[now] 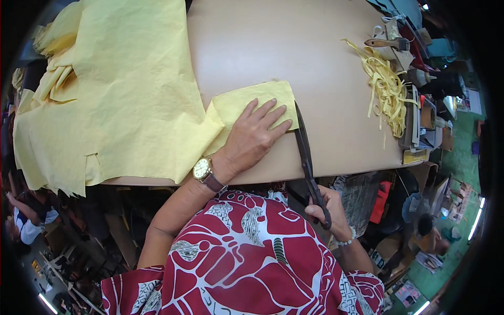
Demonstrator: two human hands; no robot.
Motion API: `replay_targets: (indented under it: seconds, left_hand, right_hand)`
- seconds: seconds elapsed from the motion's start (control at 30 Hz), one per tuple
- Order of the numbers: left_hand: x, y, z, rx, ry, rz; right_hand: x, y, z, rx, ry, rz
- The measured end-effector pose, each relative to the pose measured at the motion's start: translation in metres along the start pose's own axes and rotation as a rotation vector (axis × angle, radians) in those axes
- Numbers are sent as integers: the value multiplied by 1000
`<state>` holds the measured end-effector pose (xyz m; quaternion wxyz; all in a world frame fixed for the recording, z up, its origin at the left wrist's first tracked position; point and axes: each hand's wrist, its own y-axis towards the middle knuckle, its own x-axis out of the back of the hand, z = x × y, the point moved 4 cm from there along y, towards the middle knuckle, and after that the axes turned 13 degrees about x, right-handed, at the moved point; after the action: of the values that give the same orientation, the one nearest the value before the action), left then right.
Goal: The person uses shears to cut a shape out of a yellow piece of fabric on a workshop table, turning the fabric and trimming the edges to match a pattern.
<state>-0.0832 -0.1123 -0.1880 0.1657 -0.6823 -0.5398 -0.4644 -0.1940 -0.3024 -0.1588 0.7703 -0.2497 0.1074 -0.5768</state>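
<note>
Red patterned shirt [257,262] fills the near middle of our view. Beyond it is the tan table [273,42], and our hands work well apart. Our left hand [257,131] lies flat with fingers spread, pressing a small yellow piece [278,94] onto the tabletop, just right of the large yellow sheet [136,115]. Our right hand [329,207] is closed around the handles of the long black shears [305,157], past the table's near edge; their blades point far, along the piece's right edge.

We judge the yellow material light, thin and soft, though crisp enough to keep a crease. It probably slides easily on the smooth top and may fray, so a flat palm close to the edge seems a surer hold than a pinch. The large sheet would likely want both hands, spread along its border. The shears look stiff and fairly heavy, best held by the handles.

Our left hand hides part of the piece, and we cannot tell whether it joins the sheet. Nor can we tell whether the blades are parted or have cloth between them. The sheet runs out of view at the far edge, and the tangled yellow strips [386,89] at right are hard to trace singly.
</note>
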Motion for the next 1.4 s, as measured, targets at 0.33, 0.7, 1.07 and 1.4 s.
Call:
replay_targets:
  seconds: [0.33,0.7,1.07,1.4]
  left_hand:
    - [2,0,-2,-7,-1,4]
    - [-1,-1,0,-33,16,-13]
    - [1,0,-1,-17,-20,17]
    - [3,-3,-4,-50,-63,30]
  right_hand:
    - [4,-3,-8,8,25,-22]
    - [9,-9,-4,-104,-21,-33]
    - [7,0,2,-51,117,25]
    - [1,11,5,-35,129,-3]
